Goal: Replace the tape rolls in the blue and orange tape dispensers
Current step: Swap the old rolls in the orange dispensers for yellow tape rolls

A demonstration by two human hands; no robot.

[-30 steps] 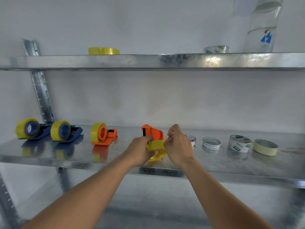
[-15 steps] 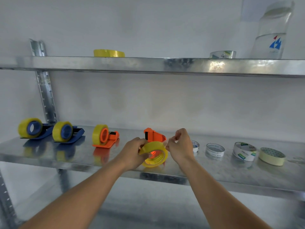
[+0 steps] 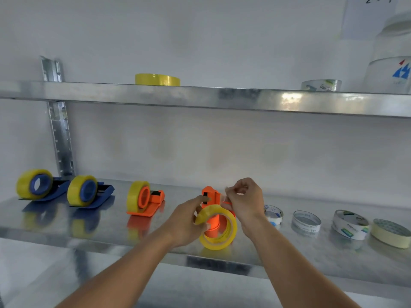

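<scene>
Orange tape dispenser point(image 3: 211, 197) is held above the front of the lower shelf point(image 3: 111, 238), tipped so its hub faces the camera. A full yellow tape roll point(image 3: 219, 228) sits around the orange hub, apparently not fully seated: it hangs low and slightly skewed. Judgement: holding the dispenser off the shelf gives both hands access to the roll and the cutter end at once.

Left hand point(image 3: 189, 221): grip closed on the roll's left rim and the dispenser body, thumb on the near face, fingers behind. Forearm comes up from lower left, wrist roughly straight. It acts as the steadying hand.

Right hand point(image 3: 244, 201): fingertips pinched together just above and right of the roll, beside the dispenser's top. Probably pinching the loose tape end to lead it toward the cutter; the tape itself is too clear to confirm. Wrist cocked up, forearm from lower right.

Further left on the shelf stand three loaded dispensers: two blue tape dispensers point(image 3: 44, 190) point(image 3: 93, 193) and a second orange one point(image 3: 145, 200), so this looks like the last unit. To the right lie near-empty tape cores point(image 3: 305, 221) and a masking tape roll point(image 3: 391, 232), well apart from the work. A spare yellow roll point(image 3: 157, 79) rests on the upper shelf point(image 3: 222, 100).
</scene>
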